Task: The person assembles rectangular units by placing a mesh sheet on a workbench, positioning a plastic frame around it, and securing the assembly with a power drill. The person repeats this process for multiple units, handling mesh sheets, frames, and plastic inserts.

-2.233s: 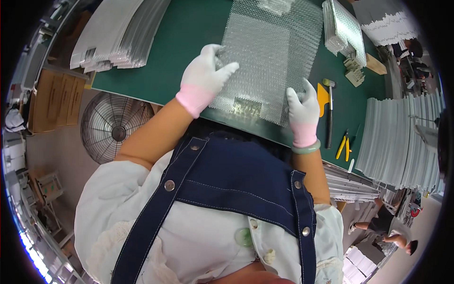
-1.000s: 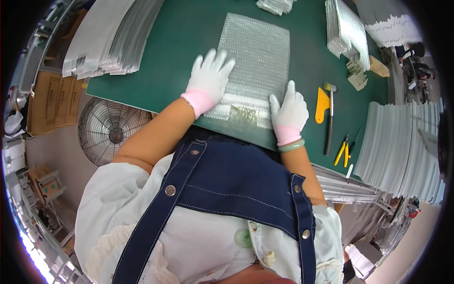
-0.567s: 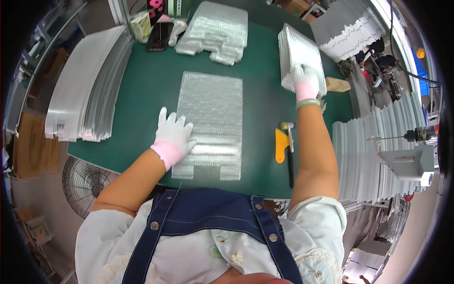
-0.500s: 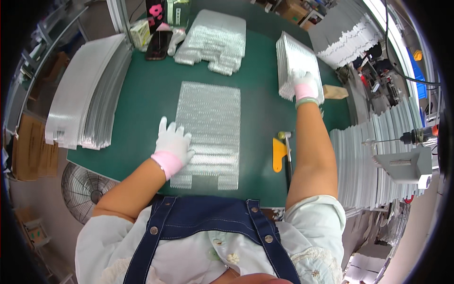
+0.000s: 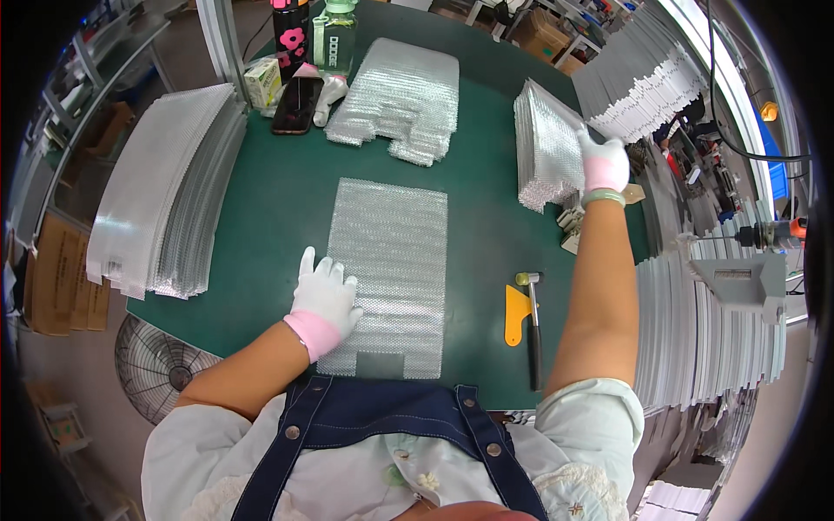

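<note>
A flat silver honeycomb-textured sheet (image 5: 391, 260), with a notch in its near edge, lies on the green table in front of me. My left hand (image 5: 326, 300), in a white glove with a pink cuff, rests at its left edge with fingers spread. At the right rear, my gloved right hand (image 5: 605, 163) is curled at the right edge of a stack of silver sheets (image 5: 547, 143). The sheets' right side looks raised there; the fingertips are partly hidden. Small metal pieces (image 5: 571, 227) show beside the stack, below this hand.
A hammer (image 5: 534, 339) and yellow scraper (image 5: 516, 314) lie between the sheet and my right forearm. More silver sheets are piled at the back (image 5: 400, 95) and left (image 5: 156, 191). Near the back are a phone (image 5: 297, 106) and green bottle (image 5: 334, 39). A wooden block (image 5: 635, 193) sits far right.
My right hand has moved from the stack's top to its right edge, uncovering small metal pieces. My left hand stays on the sheet's left edge. The whole view has shifted slightly.
</note>
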A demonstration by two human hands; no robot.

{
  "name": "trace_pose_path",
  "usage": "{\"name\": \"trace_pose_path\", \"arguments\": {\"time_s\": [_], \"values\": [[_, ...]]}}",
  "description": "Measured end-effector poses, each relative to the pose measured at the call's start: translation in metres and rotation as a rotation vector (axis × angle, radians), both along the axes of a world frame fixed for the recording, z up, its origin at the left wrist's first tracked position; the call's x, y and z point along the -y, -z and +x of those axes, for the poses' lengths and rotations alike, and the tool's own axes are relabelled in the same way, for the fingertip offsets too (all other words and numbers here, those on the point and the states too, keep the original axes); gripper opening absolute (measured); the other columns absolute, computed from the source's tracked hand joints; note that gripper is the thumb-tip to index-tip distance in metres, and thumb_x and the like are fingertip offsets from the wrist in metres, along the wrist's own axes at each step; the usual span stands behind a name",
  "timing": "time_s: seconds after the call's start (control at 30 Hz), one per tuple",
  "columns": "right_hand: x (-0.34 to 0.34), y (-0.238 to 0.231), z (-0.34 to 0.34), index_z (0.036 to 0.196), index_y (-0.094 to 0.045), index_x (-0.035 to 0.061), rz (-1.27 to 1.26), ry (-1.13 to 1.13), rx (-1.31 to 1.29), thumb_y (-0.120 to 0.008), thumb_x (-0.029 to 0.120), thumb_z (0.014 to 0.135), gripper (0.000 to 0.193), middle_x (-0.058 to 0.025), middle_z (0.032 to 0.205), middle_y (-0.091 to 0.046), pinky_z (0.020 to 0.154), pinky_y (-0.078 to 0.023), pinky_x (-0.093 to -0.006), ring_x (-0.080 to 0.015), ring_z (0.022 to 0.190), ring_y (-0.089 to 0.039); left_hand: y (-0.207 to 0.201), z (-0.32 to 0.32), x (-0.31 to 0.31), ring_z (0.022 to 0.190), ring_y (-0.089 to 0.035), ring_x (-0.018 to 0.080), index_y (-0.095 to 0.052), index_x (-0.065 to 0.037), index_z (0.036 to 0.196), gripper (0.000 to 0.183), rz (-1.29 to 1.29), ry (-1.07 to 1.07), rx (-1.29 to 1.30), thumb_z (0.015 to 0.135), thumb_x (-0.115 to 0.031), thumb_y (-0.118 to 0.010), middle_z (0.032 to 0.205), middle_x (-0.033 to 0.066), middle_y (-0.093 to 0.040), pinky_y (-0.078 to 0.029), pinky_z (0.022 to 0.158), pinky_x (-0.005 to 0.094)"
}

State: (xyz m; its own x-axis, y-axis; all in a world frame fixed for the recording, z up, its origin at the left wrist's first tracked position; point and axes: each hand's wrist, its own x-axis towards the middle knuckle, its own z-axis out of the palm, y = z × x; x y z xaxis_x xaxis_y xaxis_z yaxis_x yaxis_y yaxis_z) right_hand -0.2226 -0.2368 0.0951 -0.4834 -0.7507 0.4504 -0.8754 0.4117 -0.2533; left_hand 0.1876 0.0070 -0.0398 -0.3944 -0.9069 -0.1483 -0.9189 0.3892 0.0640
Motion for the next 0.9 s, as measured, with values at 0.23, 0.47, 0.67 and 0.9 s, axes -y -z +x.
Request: {"name": "trace_pose_path", "arguments": {"time_s": [0.23,0.47,0.67,0.9], "values": [[-0.022,-0.035,-0.043,0.123,-0.062,-0.0038,-0.703,0.031,0.13,-0.077,0.049,0.081,0.069,-0.0153,0.104,-0.075,0.088,-0.055,-0.0373,-0.0274,0.095,-0.073,-0.006,-0.002,0.003,0.131,-0.05,0.0331,-0.071,-0.008,0.115,0.048,0.06,-0.009,0.037,0.085,-0.045,-0.068,0.126,0.017,-0.063,-0.016,0.121,0.0585],[-0.08,-0.039,-0.051,0.117,-0.066,-0.0054,-0.781,-0.173,0.293,-0.08,0.043,0.083,0.061,-0.0133,0.098,-0.076,0.086,-0.054,-0.0335,-0.0212,0.088,-0.073,-0.013,-0.005,0.002,0.13,-0.05,0.032,-0.073,-0.009,0.112,0.046,0.095,-0.028,0.065,0.085,-0.046,-0.068,0.122,0.015,-0.064,-0.014,0.122,0.058],[-0.103,-0.001,-0.04,0.132,-0.056,-0.0077,0.019,-0.265,0.126,-0.08,0.054,0.075,0.088,-0.0261,0.121,-0.068,0.102,-0.048,-0.0407,-0.0358,0.116,-0.065,-0.019,-0.006,0.001,0.125,-0.052,0.0304,-0.075,-0.011,0.108,0.043,0.14,-0.056,0.111,0.084,-0.045,-0.067,0.117,0.013,-0.066,-0.015,0.122,0.0574],[-0.106,0.014,-0.057,0.134,-0.058,-0.002,-0.013,-0.166,0.177,-0.079,0.045,0.08,0.075,-0.0216,0.121,-0.069,0.099,-0.049,-0.0385,-0.032,0.111,-0.067,-0.019,-0.012,0.003,0.124,-0.053,0.0295,-0.076,-0.012,0.107,0.042,0.161,-0.074,0.134,0.084,-0.046,-0.068,0.113,0.0105,-0.068,-0.014,0.122,0.0572]]}}
